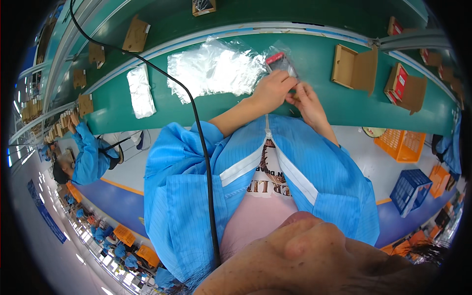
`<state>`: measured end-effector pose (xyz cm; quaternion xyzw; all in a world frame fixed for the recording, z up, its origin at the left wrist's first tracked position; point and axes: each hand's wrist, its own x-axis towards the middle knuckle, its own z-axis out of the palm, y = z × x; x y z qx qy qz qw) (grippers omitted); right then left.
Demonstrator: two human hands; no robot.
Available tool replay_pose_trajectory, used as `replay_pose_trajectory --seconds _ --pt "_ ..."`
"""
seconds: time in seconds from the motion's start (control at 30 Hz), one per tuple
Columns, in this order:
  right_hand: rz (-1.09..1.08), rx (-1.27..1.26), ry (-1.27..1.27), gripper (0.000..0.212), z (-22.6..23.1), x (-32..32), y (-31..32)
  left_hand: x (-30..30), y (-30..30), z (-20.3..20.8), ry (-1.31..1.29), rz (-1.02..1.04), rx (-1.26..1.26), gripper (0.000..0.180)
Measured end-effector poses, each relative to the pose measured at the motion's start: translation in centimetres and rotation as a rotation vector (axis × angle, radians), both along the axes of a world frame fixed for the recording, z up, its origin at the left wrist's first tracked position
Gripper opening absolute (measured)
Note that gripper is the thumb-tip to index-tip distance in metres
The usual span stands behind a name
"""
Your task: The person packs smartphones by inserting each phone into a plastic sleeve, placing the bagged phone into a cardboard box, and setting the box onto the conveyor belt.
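A clear plastic bag point(290, 63) with a dark, flat item with a red end point(276, 58) inside lies on the green table, just beyond my hands. My left hand point(272, 91) is closed on the near end of this bag, fingers bent over it. Close against those fingertips, my right hand point(309, 104) is pinched, thumb against fingers. Whatever sits in that pinch is too small and blurred to make out. To the left of the bagged item, a wide spread of clear plastic bags point(211, 69) covers the tabletop.
Farther left lies a folded stack of clear bags point(140, 92). An open cardboard box point(350, 69) and a box with red contents point(399, 84) stand at right. A black cable point(189, 93) hangs across the view. Orange point(400, 143) and blue crates point(410, 189) sit below. A co-worker point(86, 152) works at left.
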<state>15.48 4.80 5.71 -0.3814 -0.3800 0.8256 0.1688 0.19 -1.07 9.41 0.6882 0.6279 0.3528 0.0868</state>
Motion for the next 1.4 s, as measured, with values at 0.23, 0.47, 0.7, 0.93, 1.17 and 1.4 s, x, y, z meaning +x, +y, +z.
replay_pose_trajectory --seconds 0.23,0.47,0.7,0.93,1.17,1.4 --pt "-0.252 -0.259 0.184 0.034 0.7 -0.8 0.7 2.6 1.1 1.4 0.044 -0.27 0.053 0.011" --pt "-0.172 -0.178 0.104 0.022 0.3 -0.2 2.8 -0.9 0.7 -3.3 -1.275 0.469 -0.498 0.033" --pt "-0.123 -0.127 0.015 0.031 -0.9 3.1 2.6 -2.5 2.3 -5.2 -1.856 0.266 -0.705 0.015" --pt "-0.556 0.467 -0.557 0.042 -3.2 12.6 4.0 -3.7 3.3 -4.2 -1.643 0.432 -0.329 0.019" --pt "-0.439 0.747 -0.822 0.044 -2.5 9.2 10.9 -1.4 6.4 -1.4 -0.493 0.468 0.149 0.021" --pt "-0.463 1.049 -0.528 0.018 -6.1 1.2 4.9 1.2 5.1 -5.7 -0.262 0.092 0.082 0.03"
